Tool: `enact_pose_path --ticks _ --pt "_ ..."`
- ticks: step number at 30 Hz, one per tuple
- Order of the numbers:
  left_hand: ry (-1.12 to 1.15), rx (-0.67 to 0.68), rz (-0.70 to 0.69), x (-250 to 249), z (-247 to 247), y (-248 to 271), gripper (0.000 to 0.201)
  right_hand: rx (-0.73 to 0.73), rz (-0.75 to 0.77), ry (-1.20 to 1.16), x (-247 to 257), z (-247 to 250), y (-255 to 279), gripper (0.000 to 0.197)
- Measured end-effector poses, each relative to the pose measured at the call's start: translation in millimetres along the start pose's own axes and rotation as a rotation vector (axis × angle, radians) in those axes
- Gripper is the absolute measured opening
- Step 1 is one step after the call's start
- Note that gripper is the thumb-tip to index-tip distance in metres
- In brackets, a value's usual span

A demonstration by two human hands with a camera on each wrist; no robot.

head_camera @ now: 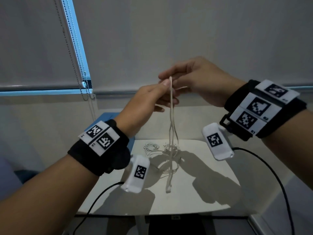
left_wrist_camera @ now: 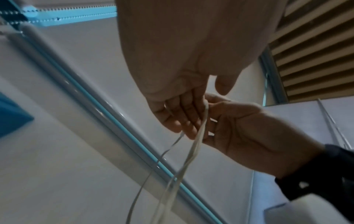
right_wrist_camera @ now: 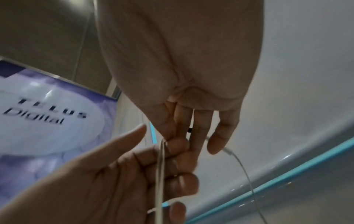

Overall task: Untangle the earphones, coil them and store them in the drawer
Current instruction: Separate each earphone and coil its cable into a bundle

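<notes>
White earphones cable (head_camera: 171, 106) hangs in several strands from my two hands, raised above the white table (head_camera: 203, 197). My left hand (head_camera: 165, 85) pinches the strands between thumb and forefinger. My right hand (head_camera: 176, 78) meets it from the right, its fingertips on the top of the same bunch. The lower cable lies in a tangle (head_camera: 171, 151) on the table, with one end (head_camera: 168, 189) dangling nearer me. In the left wrist view the strands (left_wrist_camera: 199, 136) run down from the left hand's fingers (left_wrist_camera: 182, 121). In the right wrist view a loose strand (right_wrist_camera: 235, 157) trails past the right hand's fingers (right_wrist_camera: 199, 131).
A second small loop of white wire (head_camera: 151, 147) lies left of the tangle. A blind's bead chain (head_camera: 81, 73) hangs at the back left, above a blue object (head_camera: 105, 117) beside the table. Black leads (head_camera: 271, 175) trail from both wrist cameras. Something dark (head_camera: 174, 224) sits under the table's front edge.
</notes>
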State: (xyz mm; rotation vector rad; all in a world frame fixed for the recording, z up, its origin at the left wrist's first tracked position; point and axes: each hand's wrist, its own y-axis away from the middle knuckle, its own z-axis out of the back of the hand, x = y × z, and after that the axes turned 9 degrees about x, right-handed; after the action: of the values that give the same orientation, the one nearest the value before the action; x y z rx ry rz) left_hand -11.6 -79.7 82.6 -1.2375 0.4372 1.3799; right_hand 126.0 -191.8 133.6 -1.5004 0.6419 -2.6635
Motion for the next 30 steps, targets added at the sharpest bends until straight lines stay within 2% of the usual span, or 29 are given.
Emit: enact_pose_path --ticks 3,6,13,17,20,22,24,27,28,30 --pt "0.086 0.034 0.022 -0.7 -4.9 -0.5 0.040 -0.053 0.045 0.318 -7.5 -1.7 0.1 0.016" --pt "0.201 0.068 0.047 1.0 -4.6 2.9 0.035 -0.138 0.029 0.481 -13.3 6.3 1.9 0.010" --pt "0.308 0.151 0.087 3.1 0.6 12.9 0.037 -0.360 -0.080 0.464 -34.7 39.9 9.7 0.011" --pt "0.292 0.188 0.092 1.9 1.7 17.2 0.035 -0.384 -0.205 0.544 -52.6 49.7 20.1 0.016" --pt "0.253 0.195 0.103 1.9 1.6 18.0 0.034 -0.252 -0.352 0.625 -59.2 48.9 29.2 0.016" --pt "0.242 0.203 0.114 3.9 1.3 16.9 0.034 -0.082 -0.447 0.667 -61.5 45.4 31.9 0.007" --pt "0.242 0.218 0.131 6.0 0.5 15.3 0.034 0.089 -0.474 0.689 -63.1 39.5 33.8 0.012" --pt "0.242 0.244 0.153 7.5 -1.0 13.2 0.033 0.258 -0.358 0.547 -57.1 21.9 36.5 0.037" --pt "0.239 0.250 0.156 7.9 -1.5 12.6 0.033 0.301 -0.288 0.427 -52.2 13.7 37.0 0.040" --pt "0.232 0.253 0.156 8.9 -2.2 11.6 0.032 0.356 -0.163 0.189 -43.6 -1.5 35.3 0.035"
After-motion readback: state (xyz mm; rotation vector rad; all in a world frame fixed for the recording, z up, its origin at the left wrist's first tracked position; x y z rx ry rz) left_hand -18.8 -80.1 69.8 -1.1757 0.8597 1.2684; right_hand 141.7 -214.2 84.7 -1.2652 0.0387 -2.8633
